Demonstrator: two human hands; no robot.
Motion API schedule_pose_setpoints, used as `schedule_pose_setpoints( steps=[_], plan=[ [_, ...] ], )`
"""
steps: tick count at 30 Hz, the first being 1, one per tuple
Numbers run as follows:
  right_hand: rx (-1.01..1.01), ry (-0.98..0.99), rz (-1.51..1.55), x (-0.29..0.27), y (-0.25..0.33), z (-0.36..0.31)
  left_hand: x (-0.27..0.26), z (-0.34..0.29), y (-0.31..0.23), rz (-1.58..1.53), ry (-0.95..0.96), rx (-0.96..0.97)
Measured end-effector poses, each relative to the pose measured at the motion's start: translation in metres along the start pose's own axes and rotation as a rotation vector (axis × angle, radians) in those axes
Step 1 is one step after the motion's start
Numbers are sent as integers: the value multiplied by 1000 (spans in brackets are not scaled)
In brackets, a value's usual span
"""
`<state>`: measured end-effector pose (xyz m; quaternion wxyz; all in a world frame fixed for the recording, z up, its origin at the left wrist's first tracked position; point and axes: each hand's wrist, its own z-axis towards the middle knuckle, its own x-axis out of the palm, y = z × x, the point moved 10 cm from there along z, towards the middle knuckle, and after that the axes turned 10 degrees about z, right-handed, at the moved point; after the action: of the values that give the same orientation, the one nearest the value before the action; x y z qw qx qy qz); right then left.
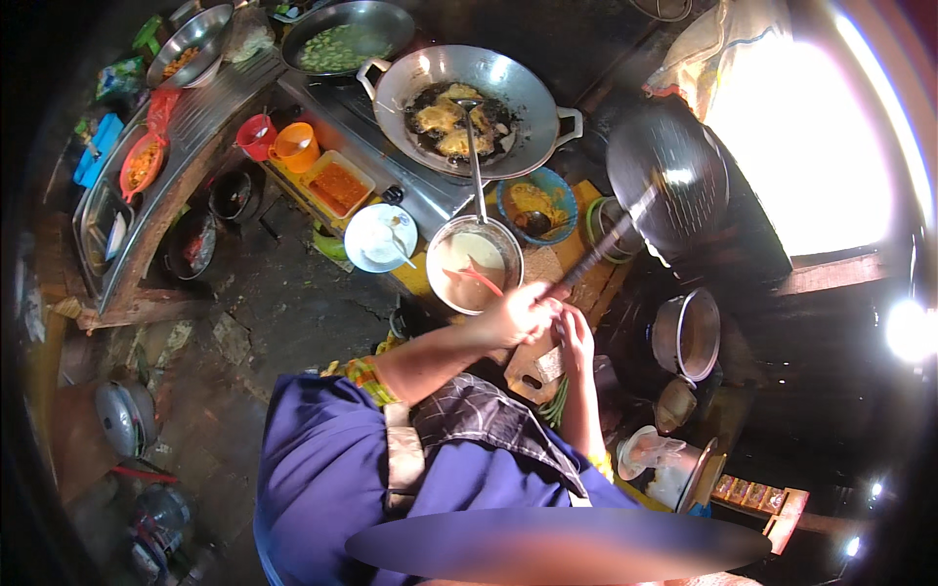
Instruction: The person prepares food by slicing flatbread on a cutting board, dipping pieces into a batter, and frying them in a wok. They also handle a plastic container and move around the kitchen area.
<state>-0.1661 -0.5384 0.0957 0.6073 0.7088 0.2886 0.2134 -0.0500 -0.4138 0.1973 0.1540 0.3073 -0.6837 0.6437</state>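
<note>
Left grip (524, 313) curls tightly beside the right grip (576, 338), which seems half-bent.

Just left of my orange cup (295, 147) I see a red cup (254, 138); right, orange food (335, 187); beyond, a pan of greens (390, 35); well left, the sink (201, 137).

We note open room above the floor (283, 303) left of the table (417, 286); ahead, the ladle (476, 156) spans wok (537, 109) and pot (517, 259), while the skimmer (666, 146) obstructs the right.
</note>
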Motion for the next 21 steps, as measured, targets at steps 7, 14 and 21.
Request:
schedule_pose_setpoints(
  steps=[7,14,21],
  plan=[
    [63,267,88,183,52,120,-153,-98,-132,720,-667,158],
    [-326,88,-789,197,122,178,-249,-95,-188,1385,-1174,168],
    [-126,10,-504,100,118,246,-291,-54,-171,1385,-1197,-13]
  ],
)
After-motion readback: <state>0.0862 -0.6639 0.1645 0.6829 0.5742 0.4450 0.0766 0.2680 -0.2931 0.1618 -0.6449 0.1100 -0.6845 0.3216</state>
